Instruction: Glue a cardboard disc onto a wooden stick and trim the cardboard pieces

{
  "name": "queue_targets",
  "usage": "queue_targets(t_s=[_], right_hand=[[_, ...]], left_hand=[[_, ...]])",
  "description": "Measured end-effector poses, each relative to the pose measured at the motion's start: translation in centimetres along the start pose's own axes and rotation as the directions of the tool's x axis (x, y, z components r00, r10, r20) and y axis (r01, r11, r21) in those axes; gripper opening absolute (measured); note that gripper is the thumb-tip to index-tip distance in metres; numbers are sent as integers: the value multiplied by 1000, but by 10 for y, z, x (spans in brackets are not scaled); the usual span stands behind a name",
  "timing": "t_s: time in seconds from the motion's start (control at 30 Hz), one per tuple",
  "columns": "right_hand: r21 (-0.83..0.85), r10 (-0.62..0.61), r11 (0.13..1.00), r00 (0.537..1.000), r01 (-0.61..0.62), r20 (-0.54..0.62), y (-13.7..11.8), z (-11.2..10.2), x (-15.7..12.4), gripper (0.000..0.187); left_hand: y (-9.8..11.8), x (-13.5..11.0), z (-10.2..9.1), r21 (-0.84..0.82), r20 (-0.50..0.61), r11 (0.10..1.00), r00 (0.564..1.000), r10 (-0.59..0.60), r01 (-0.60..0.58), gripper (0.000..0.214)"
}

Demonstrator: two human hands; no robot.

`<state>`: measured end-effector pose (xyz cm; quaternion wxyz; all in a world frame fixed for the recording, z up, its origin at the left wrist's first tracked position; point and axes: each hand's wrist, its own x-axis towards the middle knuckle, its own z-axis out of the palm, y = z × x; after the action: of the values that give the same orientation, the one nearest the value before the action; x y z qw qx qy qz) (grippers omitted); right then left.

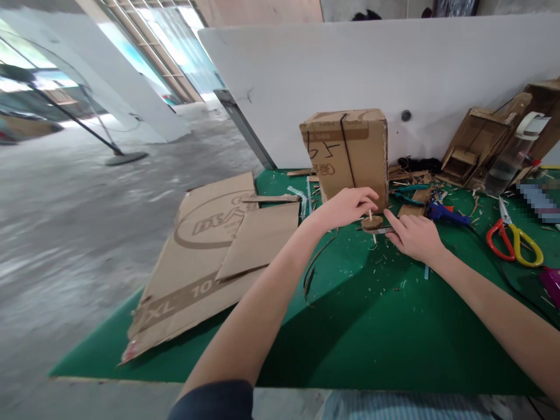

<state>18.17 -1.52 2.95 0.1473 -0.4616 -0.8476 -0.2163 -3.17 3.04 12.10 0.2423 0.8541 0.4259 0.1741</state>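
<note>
Over the green table, my left hand [350,207] has its fingers drawn together at the top of a thin pale stick [370,214]. That stick passes through a small round cardboard piece [371,223], and its lower end shows beneath. My right hand [415,234] is closed on a thin, flat metal blade-like tool [384,230], whose tip lies against the underside of the round piece; its exact kind is unclear. Right behind both hands stands an upright cardboard box [350,151] with black marker writing and a dark line down its front.
Flattened cardboard sheets [192,256] lie at the left. On the right are a blue glue gun [448,214], teal-handled pliers [409,189], red-and-yellow scissors [515,239], a water bottle [510,160] and cardboard structures [476,137]. Scraps litter the green tabletop [350,338]; a white panel [271,87] stands behind.
</note>
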Motion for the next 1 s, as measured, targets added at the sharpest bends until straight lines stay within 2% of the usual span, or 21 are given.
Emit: queue_targets(t_s=[0.2,0.43,0.6,0.73,0.87,1.0], right_hand=[[90,42,995,998,-46,48,1,1,-1,57],[97,30,995,998,-35,51,1,-1,2,57],[80,-9,997,975,-9,220,-2,-4,4,59],[20,58,998,952,-67,301,-5,-7,7,60],[-17,133,991,949,-133,285,-9,-8,11,61],[-30,143,990,958,-140,247,-13,-9,15,59]], left_hand=[[-1,0,0,-9,5,1000,1000,-14,14,28],[-1,-1,0,8,0,1000,1000,-21,21,30],[-4,0,0,18,6,1000,1000,-14,14,31],[-4,1,1,11,0,1000,1000,0,0,30],[-3,1,3,7,-4,1000,1000,9,-9,31],[-2,1,6,13,-24,1000,999,21,-21,30]])
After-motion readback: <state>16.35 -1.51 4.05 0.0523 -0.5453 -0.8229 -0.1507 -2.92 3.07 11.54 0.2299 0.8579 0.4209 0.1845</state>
